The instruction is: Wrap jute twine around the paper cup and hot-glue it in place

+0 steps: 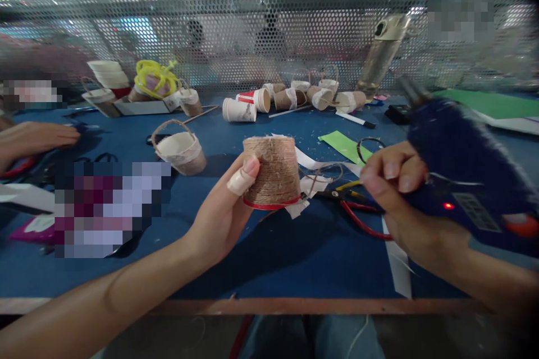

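Note:
My left hand [223,213], with a bandage round its thumb, is closed on a paper cup [275,171] above the middle of the table. Brown twine is wound round the cup, which is upside down with a red rim at the bottom. On the right, my right hand [412,207] grips a blue hot glue gun [467,151]. Its red light is lit and its nozzle points up and to the left. Loose twine [322,171] trails beside the cup. Red-handled scissors [362,227] lie between my hands.
A finished-looking twine basket [181,151] stands left of the cup. More small baskets [290,98], paper cups [240,109] and a bottle [383,56] line the back by a perforated metal screen [236,28]. Another person's hand [40,137] rests at far left. A green strip [345,146] lies at centre right.

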`<state>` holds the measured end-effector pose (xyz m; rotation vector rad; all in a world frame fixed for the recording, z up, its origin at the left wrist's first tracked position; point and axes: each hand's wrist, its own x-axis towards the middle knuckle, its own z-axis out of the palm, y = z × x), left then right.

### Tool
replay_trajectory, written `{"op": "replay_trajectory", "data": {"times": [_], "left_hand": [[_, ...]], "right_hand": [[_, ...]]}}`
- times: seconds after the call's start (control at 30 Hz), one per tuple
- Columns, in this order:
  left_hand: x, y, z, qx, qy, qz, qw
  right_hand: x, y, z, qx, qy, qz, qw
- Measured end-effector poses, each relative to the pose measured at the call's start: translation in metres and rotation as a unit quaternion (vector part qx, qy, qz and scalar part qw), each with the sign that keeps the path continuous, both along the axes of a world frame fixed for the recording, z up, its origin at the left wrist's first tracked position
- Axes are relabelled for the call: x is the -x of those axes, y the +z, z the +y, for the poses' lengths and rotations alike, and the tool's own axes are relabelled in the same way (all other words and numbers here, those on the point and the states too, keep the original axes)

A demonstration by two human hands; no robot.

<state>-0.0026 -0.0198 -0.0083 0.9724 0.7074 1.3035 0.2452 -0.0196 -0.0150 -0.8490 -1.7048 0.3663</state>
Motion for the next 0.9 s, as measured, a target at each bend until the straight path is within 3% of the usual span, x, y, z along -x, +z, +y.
{"op": "replay_trajectory", "data": {"times": [0.1, 0.23, 0.43, 0.6, 0.9], "left_hand": [[-0.003, 0.002, -0.001, 0.007, -0.018, 0.007, 1.000], [-0.006, 0.003, -0.002, 0.012, -0.039, 0.008, 0.999], [-0.008, 0.001, -0.003, 0.019, -0.039, 0.004, 0.999], [-0.010, 0.002, -0.002, 0.018, -0.052, 0.015, 0.998], [-0.008, -0.002, -0.001, 0.008, -0.073, 0.024, 0.997]], "right_hand": [[0.011, -0.007, -0.003, 0.028, 0.051, 0.034, 0.998], [0.015, -0.013, -0.002, -0.022, 0.104, 0.002, 0.994], [0.008, -0.015, 0.002, -0.014, 0.100, -0.070, 0.992], [0.002, -0.021, 0.003, -0.034, 0.059, -0.147, 0.987], [0.006, -0.017, 0.009, -0.054, 0.160, -0.115, 0.979]]}}
